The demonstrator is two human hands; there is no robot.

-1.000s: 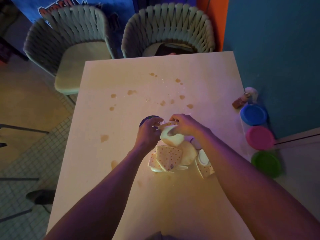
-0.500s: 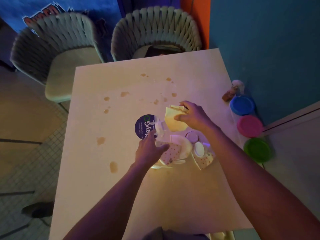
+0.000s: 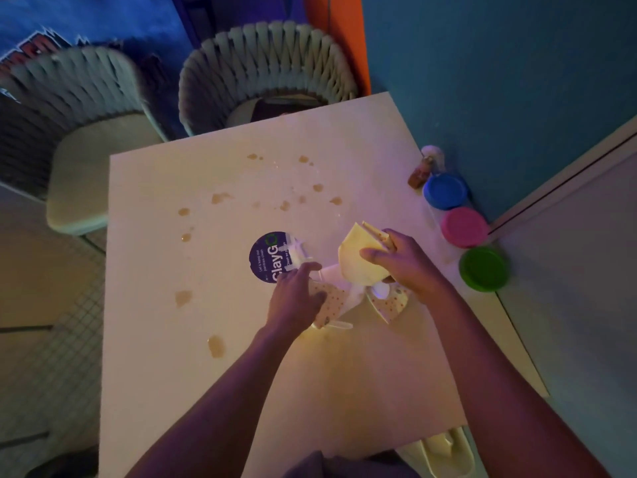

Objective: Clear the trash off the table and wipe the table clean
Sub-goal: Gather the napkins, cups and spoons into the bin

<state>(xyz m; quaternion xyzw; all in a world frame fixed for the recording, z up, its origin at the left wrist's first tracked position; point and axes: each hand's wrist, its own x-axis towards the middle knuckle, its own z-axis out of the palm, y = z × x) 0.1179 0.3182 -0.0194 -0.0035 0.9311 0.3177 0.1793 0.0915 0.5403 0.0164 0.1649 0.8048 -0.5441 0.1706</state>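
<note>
Since a second ago, both hands have parted over the litter: the right hand [image 3: 401, 262] has lifted a folded pale paper plate [image 3: 358, 257] clear of the heap, while the left hand [image 3: 298, 296] has dropped onto what remains.

Nearest the camera, a pale bag or bin [image 3: 439, 450] peeks out below the surface's [image 3: 165, 391] near edge; what it is cannot be told for sure. At mid-surface the left hand, fingers loosely curled, rests on a dotted wrapper [image 3: 332, 298] in the trash pile [image 3: 358, 298], and whether it grips cannot be told. Just right of it, the right hand pinches the plate, thumb across the face and fingers behind.

Gathering well here likely means stacking the remaining scraps into the plate so nothing slides off, then carrying everything in one trip before wiping.

The plate stands tilted on edge, its long axis running from the pile up and away toward the far right corner, open fold facing left.

Beyond lie a round dark sticker [image 3: 267, 255], brown spill spots [image 3: 220, 198] scattered across the far half, three coloured lids [image 3: 463, 227] at the right edge, and two woven chairs [image 3: 265, 70].
</note>
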